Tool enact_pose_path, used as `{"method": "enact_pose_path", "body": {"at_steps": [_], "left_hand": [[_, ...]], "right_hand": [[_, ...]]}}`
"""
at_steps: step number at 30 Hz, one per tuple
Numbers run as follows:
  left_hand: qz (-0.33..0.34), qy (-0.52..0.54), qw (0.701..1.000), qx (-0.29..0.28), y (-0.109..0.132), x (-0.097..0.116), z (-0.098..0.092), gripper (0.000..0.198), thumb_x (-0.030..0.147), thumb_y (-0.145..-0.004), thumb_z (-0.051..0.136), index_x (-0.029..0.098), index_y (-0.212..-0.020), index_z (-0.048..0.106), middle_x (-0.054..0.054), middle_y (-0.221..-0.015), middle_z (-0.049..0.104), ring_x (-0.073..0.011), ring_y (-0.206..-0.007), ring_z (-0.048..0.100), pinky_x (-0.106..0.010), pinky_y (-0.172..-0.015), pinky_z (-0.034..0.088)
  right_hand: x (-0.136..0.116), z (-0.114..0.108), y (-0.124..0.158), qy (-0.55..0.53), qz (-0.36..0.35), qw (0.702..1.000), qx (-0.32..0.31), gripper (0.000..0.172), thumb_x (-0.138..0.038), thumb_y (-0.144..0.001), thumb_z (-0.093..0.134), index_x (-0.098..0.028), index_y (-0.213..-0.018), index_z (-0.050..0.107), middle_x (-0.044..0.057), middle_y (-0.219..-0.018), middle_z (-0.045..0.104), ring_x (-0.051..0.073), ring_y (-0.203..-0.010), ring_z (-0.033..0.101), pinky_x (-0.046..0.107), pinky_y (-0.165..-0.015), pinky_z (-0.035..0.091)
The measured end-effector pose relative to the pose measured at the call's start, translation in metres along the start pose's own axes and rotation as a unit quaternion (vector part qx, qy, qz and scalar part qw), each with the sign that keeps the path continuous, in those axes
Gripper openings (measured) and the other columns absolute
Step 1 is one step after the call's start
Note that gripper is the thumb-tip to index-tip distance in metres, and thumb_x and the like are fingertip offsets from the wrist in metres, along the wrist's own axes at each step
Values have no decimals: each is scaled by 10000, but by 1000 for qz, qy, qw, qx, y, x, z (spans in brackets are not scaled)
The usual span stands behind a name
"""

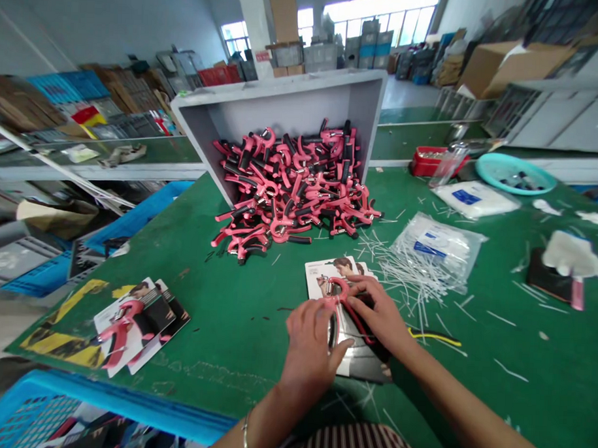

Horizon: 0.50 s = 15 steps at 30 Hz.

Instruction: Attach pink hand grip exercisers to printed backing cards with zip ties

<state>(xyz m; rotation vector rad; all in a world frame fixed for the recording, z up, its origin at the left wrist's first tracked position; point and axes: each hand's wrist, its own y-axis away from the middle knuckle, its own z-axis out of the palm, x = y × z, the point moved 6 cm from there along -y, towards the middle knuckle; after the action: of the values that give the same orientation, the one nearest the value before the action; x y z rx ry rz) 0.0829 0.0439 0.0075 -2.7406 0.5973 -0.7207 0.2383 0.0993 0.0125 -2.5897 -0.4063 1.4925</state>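
A pink and black hand gripper [339, 297] lies on a printed backing card [326, 277] on the green table [237, 300]. My left hand [310, 345] rests on the card and the gripper's left handle, fingers bent over it. My right hand [380, 315] presses on the gripper's right handle, fingers curled down. A big pile of the same pink grippers [290, 184] spills out of a tipped grey bin [283, 106] farther back. At the left lie finished cards with a gripper on top [128, 326].
Loose white cable ties [400, 273] and clear bags [438, 245] lie to the right. A yellow tie [435, 336] sits by my right wrist. A teal bowl [514, 173] and red tray [429, 160] stand far right. A blue crate [52, 411] is at the near left.
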Motion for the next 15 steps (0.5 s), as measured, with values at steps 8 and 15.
{"method": "enact_pose_path", "body": {"at_steps": [8, 15], "left_hand": [[-94, 74, 990, -73, 12, -23, -6, 128, 270, -887, 561, 176, -960, 608, -89, -948, 596, -251, -938, 561, -410, -848, 463], [-118, 264, 955, -69, 8, -43, -11, 183, 195, -914, 541, 202, -1051, 661, -55, -1022, 670, -185, -981, 613, -313, -902, 464]], "right_hand": [[-40, 19, 39, 232, -125, 945, -194, 151, -238, -947, 512, -201, -956, 658, 84, -883, 652, 251, -876, 509, 421, -833, 391], [-28, 18, 30, 103, -49, 981, -155, 90, -180, -932, 561, -199, -909, 646, 42, -873, 656, 217, -875, 525, 333, -785, 427]]}}
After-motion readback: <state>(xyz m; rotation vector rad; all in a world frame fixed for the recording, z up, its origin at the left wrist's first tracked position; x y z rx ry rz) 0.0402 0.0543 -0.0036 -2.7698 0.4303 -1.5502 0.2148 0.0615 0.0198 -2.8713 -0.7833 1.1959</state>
